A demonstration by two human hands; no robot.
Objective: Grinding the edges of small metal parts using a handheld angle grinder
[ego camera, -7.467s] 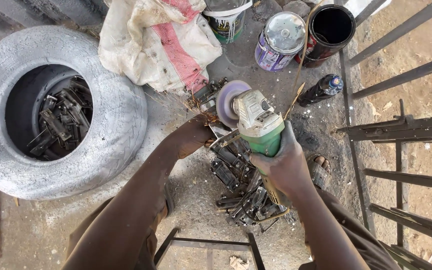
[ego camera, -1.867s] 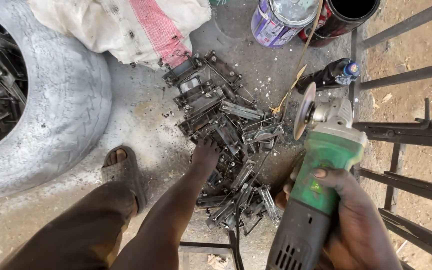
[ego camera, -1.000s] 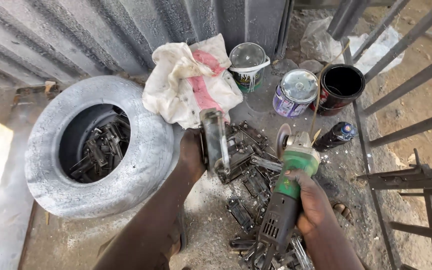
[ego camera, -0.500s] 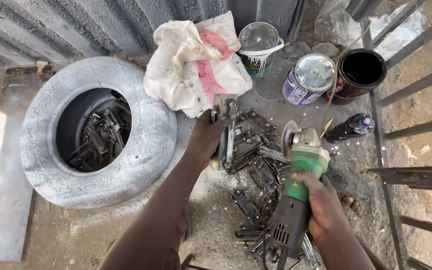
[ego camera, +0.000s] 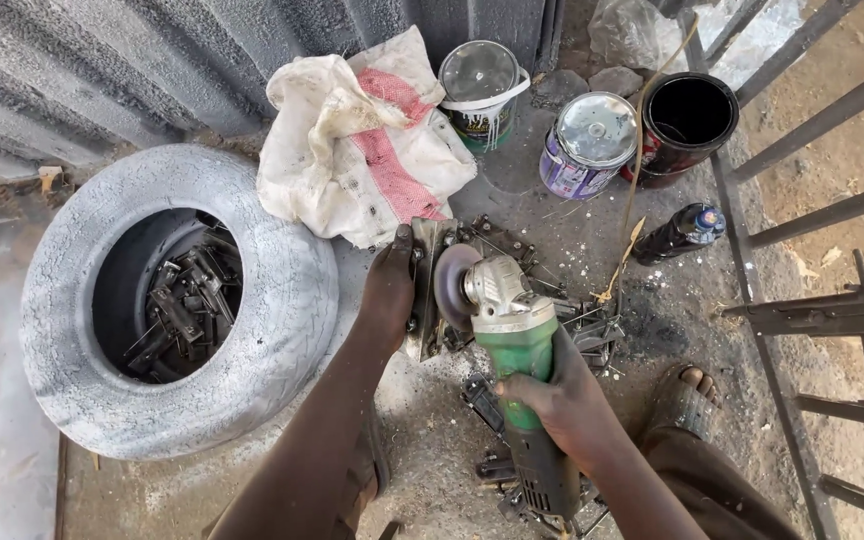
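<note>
**Grinding a metal bracket on the workshop floor**

Dusty concrete ground fills the frame, with a grey tyre at left holding metal pieces. At centre, the left hand clasps a flat metal bracket upright over the scrap pile. The right hand is closed around a green angle grinder, its disc apparently against the bracket. Grinding seems in hand; next calls for steady pressure along the edge.
</note>
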